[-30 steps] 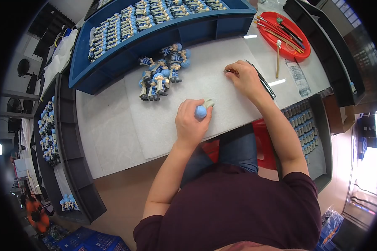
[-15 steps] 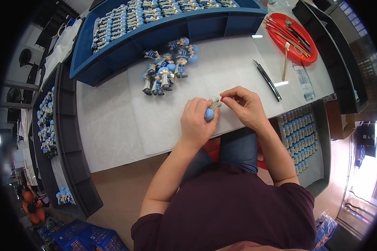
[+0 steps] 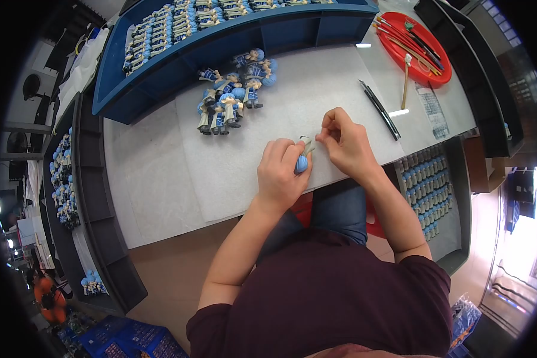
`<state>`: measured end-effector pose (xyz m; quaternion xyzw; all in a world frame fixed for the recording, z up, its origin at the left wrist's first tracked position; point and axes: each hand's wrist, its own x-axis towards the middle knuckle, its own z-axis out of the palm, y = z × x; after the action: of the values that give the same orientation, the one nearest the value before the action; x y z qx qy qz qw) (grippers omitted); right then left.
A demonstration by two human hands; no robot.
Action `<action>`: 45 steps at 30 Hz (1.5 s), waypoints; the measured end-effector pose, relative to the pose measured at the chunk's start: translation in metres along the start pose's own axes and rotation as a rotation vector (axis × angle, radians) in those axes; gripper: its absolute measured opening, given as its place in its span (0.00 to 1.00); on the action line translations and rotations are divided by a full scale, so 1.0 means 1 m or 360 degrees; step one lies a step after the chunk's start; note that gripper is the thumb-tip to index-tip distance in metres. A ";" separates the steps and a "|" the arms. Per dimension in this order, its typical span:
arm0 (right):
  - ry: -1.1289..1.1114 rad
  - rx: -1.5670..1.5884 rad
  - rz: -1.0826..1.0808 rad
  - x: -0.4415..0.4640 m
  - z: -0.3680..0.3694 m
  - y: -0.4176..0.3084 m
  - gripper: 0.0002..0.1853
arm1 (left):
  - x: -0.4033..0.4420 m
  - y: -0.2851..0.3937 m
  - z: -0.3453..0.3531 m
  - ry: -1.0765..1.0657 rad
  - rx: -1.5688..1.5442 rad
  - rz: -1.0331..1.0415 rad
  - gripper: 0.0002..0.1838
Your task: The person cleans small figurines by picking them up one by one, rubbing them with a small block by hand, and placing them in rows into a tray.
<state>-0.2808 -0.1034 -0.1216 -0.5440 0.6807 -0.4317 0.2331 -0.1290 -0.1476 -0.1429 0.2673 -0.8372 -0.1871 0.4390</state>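
Over the white-covered table (image 3: pixel 161 185), my left hand (image 3: pixel 278 174) is closed round a small figurine (image 3: pixel 302 163) with blue hair and a pale grey-green cape. Its hair points toward me, and much of its body is hidden by the fingers. My right hand (image 3: pixel 349 148) is just right of it, thumb and fingertips pinched together; whatever they hold is too small to make out. Further up the table lies a loose cluster of similar figurines (image 3: pixel 228 108) in blue and white outfits with dark boots.
A large blue crate (image 3: pixel 238 42) filled with rows of figurines stands at the back. At right are two dark pens (image 3: pixel 379 109), a thin wooden stick (image 3: pixel 405 83) and a red tray (image 3: pixel 440 79) of brushes. Dark trays with more figurines flank the table, one left (image 3: pixel 104 203), one right (image 3: pixel 461 197).
My right hand has lifted slightly, its fingers more upright; the red spot at its fingertips no longer shows. The figurine has turned a little in my left hand. The view has shifted slightly.
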 end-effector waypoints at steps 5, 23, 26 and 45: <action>-0.0041 0.0361 -0.0030 -0.008 0.003 -0.011 0.11 | -0.001 0.000 0.000 -0.0020 0.0004 -0.0036 0.12; -0.0016 0.0058 -0.0237 0.002 0.004 -0.002 0.12 | -0.002 -0.002 -0.003 0.0043 -0.0080 -0.0136 0.12; -0.0060 0.0183 -0.0270 0.001 0.005 0.003 0.10 | -0.001 -0.003 -0.002 0.0031 -0.0061 -0.0109 0.12; -0.0011 -0.0149 -0.0428 0.007 -0.006 -0.001 0.14 | -0.008 -0.009 0.001 0.0107 -0.0150 -0.0140 0.09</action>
<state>-0.2877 -0.1082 -0.1165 -0.6420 0.6202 -0.4250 0.1500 -0.1240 -0.1498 -0.1534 0.2888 -0.7997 -0.2364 0.4703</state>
